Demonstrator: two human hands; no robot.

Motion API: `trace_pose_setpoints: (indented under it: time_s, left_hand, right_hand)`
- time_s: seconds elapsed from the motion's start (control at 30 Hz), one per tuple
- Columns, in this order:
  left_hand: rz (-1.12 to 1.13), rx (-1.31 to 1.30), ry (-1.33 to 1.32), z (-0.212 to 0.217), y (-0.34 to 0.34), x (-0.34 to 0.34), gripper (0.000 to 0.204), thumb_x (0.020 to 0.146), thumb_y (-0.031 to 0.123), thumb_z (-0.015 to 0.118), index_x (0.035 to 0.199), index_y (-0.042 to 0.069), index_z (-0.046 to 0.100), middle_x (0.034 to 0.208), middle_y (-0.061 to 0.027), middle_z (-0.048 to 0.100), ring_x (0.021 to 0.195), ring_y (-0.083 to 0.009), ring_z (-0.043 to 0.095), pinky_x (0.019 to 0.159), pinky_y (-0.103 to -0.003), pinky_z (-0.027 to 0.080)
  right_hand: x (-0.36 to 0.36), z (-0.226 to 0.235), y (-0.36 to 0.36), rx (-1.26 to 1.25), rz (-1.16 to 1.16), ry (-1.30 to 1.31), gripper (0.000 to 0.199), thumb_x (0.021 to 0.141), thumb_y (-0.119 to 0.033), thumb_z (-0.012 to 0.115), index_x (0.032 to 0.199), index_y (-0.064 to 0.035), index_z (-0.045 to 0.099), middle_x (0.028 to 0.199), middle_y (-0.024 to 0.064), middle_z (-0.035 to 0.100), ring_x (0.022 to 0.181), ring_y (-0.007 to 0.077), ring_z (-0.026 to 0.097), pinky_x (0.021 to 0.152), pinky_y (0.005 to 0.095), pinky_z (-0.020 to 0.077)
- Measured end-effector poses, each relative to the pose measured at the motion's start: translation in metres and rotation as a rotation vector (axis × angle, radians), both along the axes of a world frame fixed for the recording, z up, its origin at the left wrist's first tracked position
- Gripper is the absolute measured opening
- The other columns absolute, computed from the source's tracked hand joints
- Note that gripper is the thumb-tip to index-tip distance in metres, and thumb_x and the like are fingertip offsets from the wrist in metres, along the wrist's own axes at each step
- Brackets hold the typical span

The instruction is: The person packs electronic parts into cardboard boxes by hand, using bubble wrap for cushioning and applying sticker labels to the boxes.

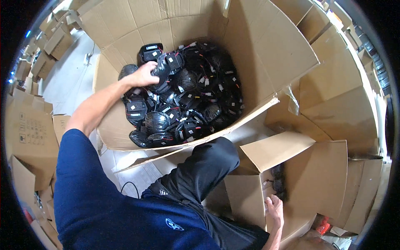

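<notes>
My left hand (146, 75) reaches into a large cardboard box (266, 46) and is closed round a black unit wrapped in clear plastic (162, 70). Under and around it lies a heap of similar black wrapped units (157, 121), many with thin red wires, white connectors and small white labels. At the lower right, my right hand (275, 209) is over a smaller open cardboard box (246, 196), close to its near-left wall. Its fingers are curled, and what they hold, if anything, is hidden. Dark wrapped units (278, 179) show inside this smaller box.
My bent knee (221, 156) sits between the two boxes. Tall cardboard (337, 91) stands on the right, and more cartons (35, 137) are stacked on the left. A torn strip of clear tape (293, 101) hangs from the large box's corner. Pale floor (68, 71) shows at the upper left.
</notes>
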State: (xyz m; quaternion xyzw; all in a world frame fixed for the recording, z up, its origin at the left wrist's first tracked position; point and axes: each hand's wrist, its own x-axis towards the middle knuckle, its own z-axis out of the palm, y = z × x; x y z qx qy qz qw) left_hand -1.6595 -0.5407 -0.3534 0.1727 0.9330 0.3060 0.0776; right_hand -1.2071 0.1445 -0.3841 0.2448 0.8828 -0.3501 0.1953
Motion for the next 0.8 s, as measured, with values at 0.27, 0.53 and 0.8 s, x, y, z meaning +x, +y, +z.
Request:
trace_pose_setpoints:
  time_s: [0.27, 0.53, 0.8]
  left_hand:
    - [-0.176, 1.083, -0.624, 0.183, 0.126, 0.069, 0.054, 0.083, 0.021, 0.068, 0.129, -0.006, 0.058, 0.118, -0.0138, 0.07, 0.106, -0.0215, 0.069, 0.1, -0.037, 0.054]
    - [-0.82, 1.379, -1.055, 0.207, 0.353, 0.113, 0.039, 0.09, 0.023, 0.056, 0.121, 0.0, 0.062, 0.107, -0.0109, 0.073, 0.096, -0.0215, 0.071, 0.094, -0.04, 0.056]
    - [-0.7, 1.308, -1.465, 0.136, 0.536, 0.179, 0.027, 0.095, 0.025, 0.057, 0.104, 0.003, 0.069, 0.1, -0.0072, 0.075, 0.09, -0.0165, 0.071, 0.09, -0.033, 0.056]
  right_hand:
    - [-0.15, 0.169, -0.12, -0.093, 0.183, 0.647, 0.031, 0.099, -0.015, 0.062, 0.121, 0.0057, 0.066, 0.113, 0.0151, 0.071, 0.105, 0.0205, 0.066, 0.096, 0.0345, 0.0504]
    - [-0.183, 0.206, -0.106, -1.826, -0.03, 0.666, 0.085, 0.098, -0.071, 0.037, 0.154, -0.0069, 0.039, 0.152, 0.0148, 0.049, 0.136, 0.0319, 0.05, 0.115, 0.0539, 0.036]
    - [-0.078, 0.144, -0.029, -1.673, -0.47, 0.834, 0.107, 0.07, -0.076, 0.073, 0.153, -0.0157, 0.042, 0.154, 0.0154, 0.045, 0.141, 0.0379, 0.042, 0.116, 0.0634, 0.0342]
